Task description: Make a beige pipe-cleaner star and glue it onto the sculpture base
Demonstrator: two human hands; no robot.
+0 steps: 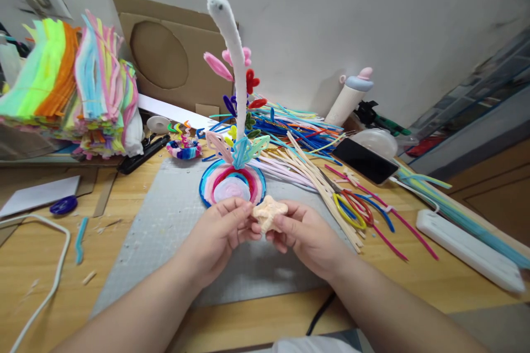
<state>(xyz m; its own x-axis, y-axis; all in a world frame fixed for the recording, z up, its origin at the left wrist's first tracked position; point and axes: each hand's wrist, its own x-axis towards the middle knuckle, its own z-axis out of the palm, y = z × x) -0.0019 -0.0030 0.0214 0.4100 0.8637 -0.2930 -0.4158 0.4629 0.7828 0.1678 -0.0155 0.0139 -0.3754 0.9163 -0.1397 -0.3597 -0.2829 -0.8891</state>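
A cream-coloured fuzzy star (270,213), seemingly shaped from pipe cleaners, is pinched between both hands above the grey cutting mat (165,242). My left hand (221,226) grips its left side with thumb and fingers. On the other side, my right hand (308,234) holds it the same way, thumb on top. Just beyond the hands stands a pipe-cleaner craft with a round, ringed base (202,187), pastel leaf shapes and a tall white fuzzy stem (236,60). Small coloured flowers show behind that stem.
Loose pipe cleaners (298,127) lie behind the craft. Scissors (350,210), a phone (366,160) and a white power strip (467,251) are to the right. Pipe-cleaner bundles (45,71) and a cardboard sheet (199,49) stand at the back left. A white cable (62,253) crosses the left side.
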